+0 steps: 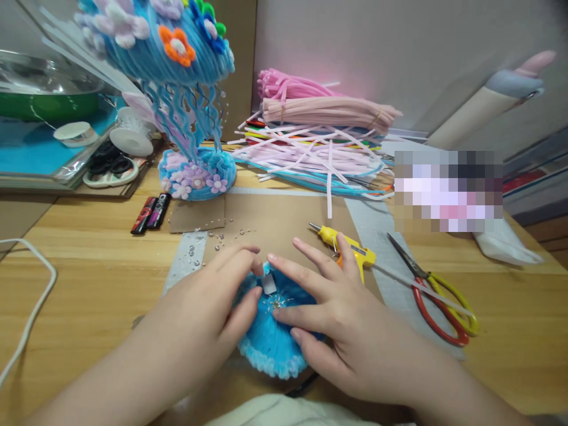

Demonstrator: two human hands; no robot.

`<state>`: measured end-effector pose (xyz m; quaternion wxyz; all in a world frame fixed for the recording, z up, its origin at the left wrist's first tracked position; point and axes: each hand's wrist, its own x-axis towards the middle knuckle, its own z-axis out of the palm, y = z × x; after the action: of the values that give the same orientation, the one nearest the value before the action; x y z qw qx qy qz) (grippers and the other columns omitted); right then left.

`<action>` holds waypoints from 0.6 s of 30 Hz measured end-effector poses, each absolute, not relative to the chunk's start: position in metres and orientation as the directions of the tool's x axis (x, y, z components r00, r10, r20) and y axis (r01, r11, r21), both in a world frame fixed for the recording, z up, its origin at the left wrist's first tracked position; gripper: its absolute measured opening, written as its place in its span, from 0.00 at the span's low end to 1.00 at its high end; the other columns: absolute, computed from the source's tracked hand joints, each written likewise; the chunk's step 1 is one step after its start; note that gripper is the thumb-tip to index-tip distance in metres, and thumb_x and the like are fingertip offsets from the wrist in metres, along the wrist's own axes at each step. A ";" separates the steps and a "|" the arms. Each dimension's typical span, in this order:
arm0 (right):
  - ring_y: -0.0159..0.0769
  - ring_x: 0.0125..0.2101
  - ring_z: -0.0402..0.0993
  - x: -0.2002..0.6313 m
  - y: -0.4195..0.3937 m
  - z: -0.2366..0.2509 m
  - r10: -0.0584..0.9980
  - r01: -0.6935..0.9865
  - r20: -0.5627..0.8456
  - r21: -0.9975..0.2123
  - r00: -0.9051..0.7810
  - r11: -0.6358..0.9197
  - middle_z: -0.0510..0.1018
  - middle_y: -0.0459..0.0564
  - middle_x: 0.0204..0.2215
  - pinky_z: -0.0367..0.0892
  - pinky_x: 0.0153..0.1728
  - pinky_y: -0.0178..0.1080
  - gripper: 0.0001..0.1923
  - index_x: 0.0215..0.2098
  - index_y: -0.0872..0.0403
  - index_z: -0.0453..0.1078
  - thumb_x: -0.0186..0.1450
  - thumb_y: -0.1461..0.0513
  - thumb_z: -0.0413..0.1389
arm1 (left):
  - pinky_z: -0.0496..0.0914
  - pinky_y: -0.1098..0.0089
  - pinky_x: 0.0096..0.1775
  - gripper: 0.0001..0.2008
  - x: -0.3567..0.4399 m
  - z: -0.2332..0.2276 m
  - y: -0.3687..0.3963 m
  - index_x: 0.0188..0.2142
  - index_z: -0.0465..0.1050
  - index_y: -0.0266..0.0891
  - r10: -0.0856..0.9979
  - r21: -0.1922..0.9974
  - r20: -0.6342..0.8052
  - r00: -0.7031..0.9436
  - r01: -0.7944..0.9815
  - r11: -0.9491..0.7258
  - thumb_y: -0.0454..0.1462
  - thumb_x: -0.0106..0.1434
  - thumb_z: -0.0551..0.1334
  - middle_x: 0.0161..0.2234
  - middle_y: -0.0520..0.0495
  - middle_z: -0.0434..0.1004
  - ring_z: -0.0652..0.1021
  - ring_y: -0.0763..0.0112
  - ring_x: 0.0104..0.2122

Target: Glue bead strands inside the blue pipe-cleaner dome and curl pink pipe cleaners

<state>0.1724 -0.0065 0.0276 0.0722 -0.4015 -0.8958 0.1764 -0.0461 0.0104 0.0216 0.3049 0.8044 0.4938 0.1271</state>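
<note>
A blue round pipe-cleaner piece (pixel 266 346) with a fluffy lighter rim lies in front of me, its hollow side up. Thin wire ends gather at its centre, and a small whitish square (pixel 268 284) sits inside near the far edge. My left hand (pixel 222 290) is bent round the left far rim, thumb inside and curled fingers at the edge. Spread fingers of my right hand (pixel 332 302) rest on the piece, one fingertip beside the wire ends. A yellow glue gun (pixel 350 245) with a glue stick in its back lies just beyond my right hand.
Red-and-yellow-handled scissors (pixel 437 296) lie right. Silver beads (pixel 193 251) are scattered on the left. Behind stand a blue pipe-cleaner jellyfish (pixel 190 59) with flowers and bundles of pipe cleaners (pixel 328 112). Two small batteries (pixel 151 213) lie left of the cardboard (pixel 266 219); a white cable (pixel 48 284) curves farther left.
</note>
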 end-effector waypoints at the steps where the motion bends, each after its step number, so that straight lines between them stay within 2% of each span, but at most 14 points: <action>1: 0.50 0.67 0.38 0.173 -0.006 0.028 0.749 0.699 -0.008 -0.368 -0.662 0.613 0.53 0.35 0.66 0.23 0.58 0.69 0.14 0.45 0.36 0.74 0.65 0.58 0.51 | 0.69 0.57 0.45 0.08 -0.047 0.021 0.010 0.44 0.63 0.46 0.886 0.625 -0.083 0.456 0.716 -0.310 0.40 0.67 0.50 0.47 0.47 0.69 0.74 0.61 0.44; 6: 0.51 0.66 0.38 0.173 -0.007 0.028 0.757 0.712 -0.026 -0.364 -0.652 0.601 0.53 0.36 0.66 0.24 0.57 0.69 0.14 0.44 0.37 0.75 0.66 0.58 0.51 | 0.70 0.65 0.36 0.10 -0.049 0.019 0.014 0.46 0.63 0.48 0.954 0.663 -0.047 0.297 0.723 -0.193 0.43 0.66 0.54 0.46 0.49 0.72 0.75 0.64 0.40; 9: 0.50 0.66 0.38 0.172 -0.007 0.025 0.763 0.718 -0.043 -0.375 -0.645 0.587 0.54 0.36 0.66 0.25 0.57 0.70 0.13 0.43 0.37 0.76 0.66 0.58 0.50 | 0.69 0.68 0.30 0.13 -0.057 0.027 0.023 0.46 0.65 0.47 0.982 0.639 -0.061 0.177 0.763 -0.098 0.47 0.64 0.54 0.42 0.50 0.74 0.76 0.64 0.36; 11: 0.50 0.66 0.38 0.171 -0.006 0.023 0.765 0.715 -0.038 -0.385 -0.643 0.583 0.55 0.37 0.66 0.24 0.57 0.70 0.13 0.42 0.37 0.76 0.66 0.58 0.50 | 0.67 0.68 0.30 0.14 -0.067 0.036 0.031 0.46 0.66 0.47 0.996 0.559 -0.053 0.068 0.828 -0.026 0.48 0.64 0.54 0.39 0.50 0.75 0.76 0.64 0.33; 14: 0.49 0.66 0.38 0.170 -0.004 0.021 0.769 0.709 -0.036 -0.415 -0.638 0.570 0.56 0.38 0.65 0.25 0.58 0.69 0.14 0.40 0.39 0.77 0.67 0.59 0.49 | 0.64 0.67 0.30 0.17 -0.089 0.049 0.044 0.49 0.64 0.44 0.989 0.345 0.024 -0.149 0.929 0.132 0.48 0.65 0.51 0.39 0.48 0.74 0.74 0.63 0.31; 17: 0.49 0.66 0.40 0.170 -0.002 0.019 0.778 0.708 -0.044 -0.451 -0.626 0.544 0.57 0.38 0.65 0.26 0.58 0.69 0.15 0.38 0.40 0.78 0.68 0.60 0.49 | 0.63 0.69 0.30 0.21 -0.109 0.051 0.058 0.51 0.64 0.40 0.965 0.209 0.036 -0.261 0.946 0.248 0.48 0.67 0.45 0.37 0.48 0.72 0.73 0.62 0.32; 18: 0.49 0.66 0.40 0.170 -0.002 0.019 0.776 0.700 -0.039 -0.462 -0.629 0.544 0.57 0.39 0.65 0.26 0.58 0.69 0.15 0.38 0.41 0.78 0.68 0.61 0.49 | 0.62 0.69 0.29 0.21 -0.115 0.048 0.063 0.48 0.65 0.39 0.940 0.168 0.037 -0.339 0.929 0.329 0.48 0.66 0.46 0.35 0.49 0.71 0.73 0.63 0.31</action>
<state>0.1699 -0.0025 0.0191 0.0853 -0.4220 -0.8746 0.2229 -0.1148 0.0626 0.0484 0.0335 0.5739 0.8144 0.0798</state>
